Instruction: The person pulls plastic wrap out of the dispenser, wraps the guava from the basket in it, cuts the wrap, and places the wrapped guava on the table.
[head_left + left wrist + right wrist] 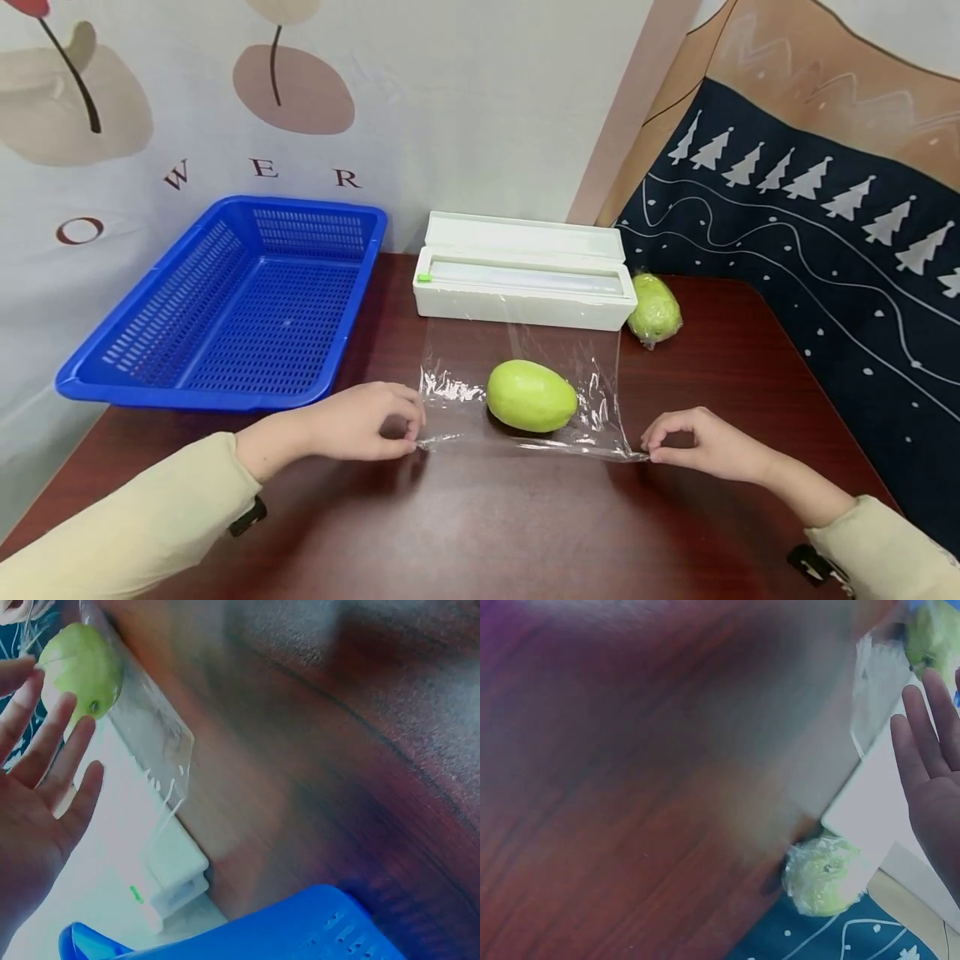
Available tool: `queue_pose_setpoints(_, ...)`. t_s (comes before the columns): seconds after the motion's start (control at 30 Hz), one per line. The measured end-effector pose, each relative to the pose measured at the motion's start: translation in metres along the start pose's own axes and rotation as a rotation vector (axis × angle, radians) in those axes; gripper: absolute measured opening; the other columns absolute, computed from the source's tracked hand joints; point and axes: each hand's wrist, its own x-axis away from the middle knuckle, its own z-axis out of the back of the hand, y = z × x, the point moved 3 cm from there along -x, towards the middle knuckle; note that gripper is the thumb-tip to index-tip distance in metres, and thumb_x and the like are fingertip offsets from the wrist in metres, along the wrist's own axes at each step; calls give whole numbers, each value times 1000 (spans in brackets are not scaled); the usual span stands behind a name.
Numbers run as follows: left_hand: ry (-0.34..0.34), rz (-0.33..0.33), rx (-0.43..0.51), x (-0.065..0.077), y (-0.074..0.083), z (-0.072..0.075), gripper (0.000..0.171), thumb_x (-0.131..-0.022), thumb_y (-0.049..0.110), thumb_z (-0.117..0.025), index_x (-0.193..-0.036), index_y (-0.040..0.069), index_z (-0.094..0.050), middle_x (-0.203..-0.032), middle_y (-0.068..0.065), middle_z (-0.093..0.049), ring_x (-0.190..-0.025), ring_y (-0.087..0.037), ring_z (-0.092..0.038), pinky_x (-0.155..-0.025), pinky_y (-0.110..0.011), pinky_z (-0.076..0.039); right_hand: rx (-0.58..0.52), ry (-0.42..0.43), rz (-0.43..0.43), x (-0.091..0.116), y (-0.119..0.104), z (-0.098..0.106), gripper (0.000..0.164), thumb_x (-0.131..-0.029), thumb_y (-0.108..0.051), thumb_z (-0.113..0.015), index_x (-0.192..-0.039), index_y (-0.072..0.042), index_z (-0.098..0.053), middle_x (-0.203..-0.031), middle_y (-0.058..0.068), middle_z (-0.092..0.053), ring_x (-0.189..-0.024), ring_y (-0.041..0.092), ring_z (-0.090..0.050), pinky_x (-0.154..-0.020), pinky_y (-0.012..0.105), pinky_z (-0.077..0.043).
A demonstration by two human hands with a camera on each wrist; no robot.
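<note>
A smooth, yellow-green oval fruit (532, 397) lies on a sheet of clear plastic wrap (453, 390). The sheet runs out of the front of a white wrap dispenser box (525, 287) whose lid stands raised. Thumb and index finger of my left hand (365, 422) pinch the wrap's near left corner. My right hand (712, 443) pinches the near right corner, where the film is bunched into a thin tip. In the left wrist view, the other fingers of the left hand (45, 772) are spread. Part of the right hand (934, 765) is cut off by its view's edge.
A blue perforated basket (277, 325) stands at the left of the dark red table (480, 533). Right beside the dispenser sits another green fruit (655, 308), wrapped in film. A white printed cloth (465, 108) and a dark cloth with trees (810, 242) hang behind.
</note>
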Motion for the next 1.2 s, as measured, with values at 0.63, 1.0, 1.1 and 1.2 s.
queue_pose_setpoints(0.63, 456, -25, 91, -3, -5, 16, 13, -78, 11, -73, -76, 21, -64, -77, 15, -62, -75, -3, -58, -72, -23, -50, 104, 147, -149, -4, -1, 30, 13, -81, -9, -70, -87, -20, -69, -87, -7, -69, -82, -1, -59, -75, 20, -51)
queue_pose_setpoints(1.0, 568, 242, 177, -11, -14, 15, 6, -83, 15, -69, -77, 17, -66, -75, 8, -65, -73, -4, -59, -70, -24, -50, 84, 268, -202, -18, 8, 31, 2, -83, -10, -68, -83, -11, -69, -79, -10, -66, -74, 0, -56, -70, 18, -47)
queue_pose_setpoints(1.1, 598, 322, 167, -14, -18, 12, 6, -84, 18, -67, -78, 16, -66, -75, 6, -66, -72, -7, -59, -69, -25, -49, 80, 281, -229, -23, 14, 31, 5, -84, -11, -68, -83, -7, -69, -78, -10, -65, -74, -1, -54, -70, 17, -47)
queue_pose_setpoints(1.2, 618, 377, 147, -19, -21, 8, 7, -84, 20, -66, -78, 17, -65, -75, 5, -66, -70, -9, -57, -67, -25, -47, 80, 281, -259, -29, 19, 30, 5, -85, -12, -68, -84, -7, -69, -79, -8, -65, -75, -2, -54, -70, 19, -48)
